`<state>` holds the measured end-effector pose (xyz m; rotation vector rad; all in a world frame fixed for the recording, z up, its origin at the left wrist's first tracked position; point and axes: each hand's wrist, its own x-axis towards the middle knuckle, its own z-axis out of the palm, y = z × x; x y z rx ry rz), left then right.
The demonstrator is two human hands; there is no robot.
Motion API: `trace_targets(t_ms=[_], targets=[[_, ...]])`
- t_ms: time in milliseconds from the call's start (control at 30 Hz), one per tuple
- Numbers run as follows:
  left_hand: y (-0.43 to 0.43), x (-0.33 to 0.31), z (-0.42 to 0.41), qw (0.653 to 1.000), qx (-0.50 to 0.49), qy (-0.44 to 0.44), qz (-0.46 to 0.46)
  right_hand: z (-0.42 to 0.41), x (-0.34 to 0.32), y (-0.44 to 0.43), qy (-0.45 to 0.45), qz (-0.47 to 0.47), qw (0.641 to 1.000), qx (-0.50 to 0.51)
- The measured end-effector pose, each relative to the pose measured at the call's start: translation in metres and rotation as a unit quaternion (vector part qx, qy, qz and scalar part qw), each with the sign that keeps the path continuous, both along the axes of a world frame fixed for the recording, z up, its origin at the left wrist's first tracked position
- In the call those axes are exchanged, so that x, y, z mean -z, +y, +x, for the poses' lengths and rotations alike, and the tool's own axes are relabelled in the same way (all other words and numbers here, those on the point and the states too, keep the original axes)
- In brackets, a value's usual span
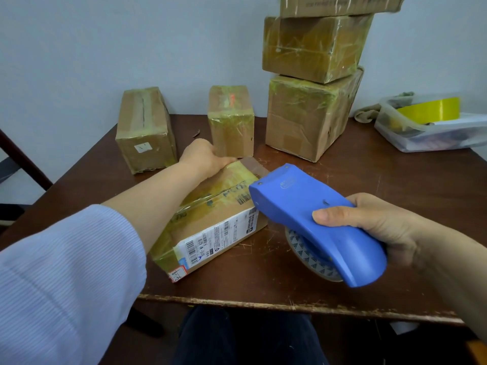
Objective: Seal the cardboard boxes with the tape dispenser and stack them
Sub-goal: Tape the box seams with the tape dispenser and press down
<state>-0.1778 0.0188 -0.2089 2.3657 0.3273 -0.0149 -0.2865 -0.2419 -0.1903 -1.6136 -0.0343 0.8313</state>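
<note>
A flat cardboard box (pixel 210 219) with shipping labels lies on the brown table (pixel 369 196) in front of me. My left hand (pixel 204 158) presses on its far end, fingers laid flat over the tape there. My right hand (pixel 374 222) grips a blue tape dispenser (pixel 311 217) just right of the box, its nose at the box's far right corner. A strip of clear tape (pixel 254 164) runs from the dispenser's nose over that far edge. The tape roll (pixel 311 259) shows under the dispenser.
Two taped boxes stand at the back, one at left (pixel 145 130) and one in the middle (pixel 232 119). A stack of three taped boxes (pixel 311 83) rises at back right. A clear plastic bin (pixel 432 130) with a yellow tape roll sits at far right.
</note>
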Motion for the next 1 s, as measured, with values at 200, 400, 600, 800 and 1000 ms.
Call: trace_targets(t_ms=[200,400,600,800,1000], targets=[[-0.007,-0.01,-0.018,0.989,0.011,-0.13,0.07,-0.001,0.002,0.001,0.01,0.017,1.0,0.008],[-0.017,-0.036,-0.051,0.929,0.309,0.161,0.122,-0.003,0.002,0.0,0.021,0.021,0.999,0.015],[-0.021,-0.012,-0.053,0.91,0.298,0.076,0.277,-0.011,0.005,0.004,0.02,0.015,0.999,0.027],[-0.02,-0.016,-0.055,0.919,0.295,0.091,0.244,-0.028,0.003,-0.004,0.018,0.007,0.999,0.034],[-0.022,-0.017,-0.056,0.918,0.293,0.081,0.253,-0.053,0.0,-0.023,0.048,-0.008,0.998,0.042]])
